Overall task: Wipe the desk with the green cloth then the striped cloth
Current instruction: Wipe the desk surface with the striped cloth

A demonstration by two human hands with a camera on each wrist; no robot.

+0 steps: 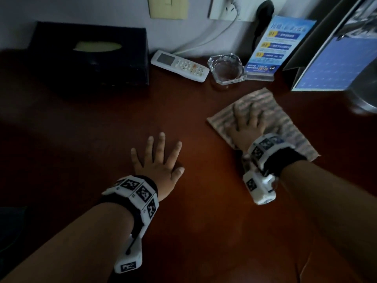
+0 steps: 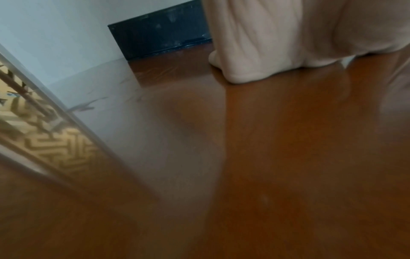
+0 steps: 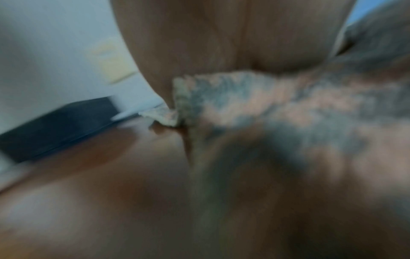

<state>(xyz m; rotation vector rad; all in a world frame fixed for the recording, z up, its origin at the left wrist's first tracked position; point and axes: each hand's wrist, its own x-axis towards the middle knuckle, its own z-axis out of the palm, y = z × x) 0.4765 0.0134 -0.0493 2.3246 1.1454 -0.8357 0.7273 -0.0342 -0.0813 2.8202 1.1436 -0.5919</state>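
The striped cloth (image 1: 283, 121) lies spread flat on the dark wooden desk (image 1: 193, 221), right of centre. My right hand (image 1: 246, 123) presses flat on it with straight, spread fingers. The right wrist view is blurred; it shows the palm (image 3: 233, 35) on the striped cloth (image 3: 288, 108). My left hand (image 1: 158, 158) rests flat on the bare desk, fingers spread, holding nothing. In the left wrist view the heel of that hand (image 2: 255, 43) sits on the wood (image 2: 266, 157). No green cloth is in any view.
Along the back wall stand a black tissue box (image 1: 91, 52), a white remote (image 1: 179, 65), a glass ashtray (image 1: 226, 68), a blue sign card (image 1: 275, 48) and a standing calendar (image 1: 336, 58). A metal object (image 1: 363, 99) sits at the right edge.
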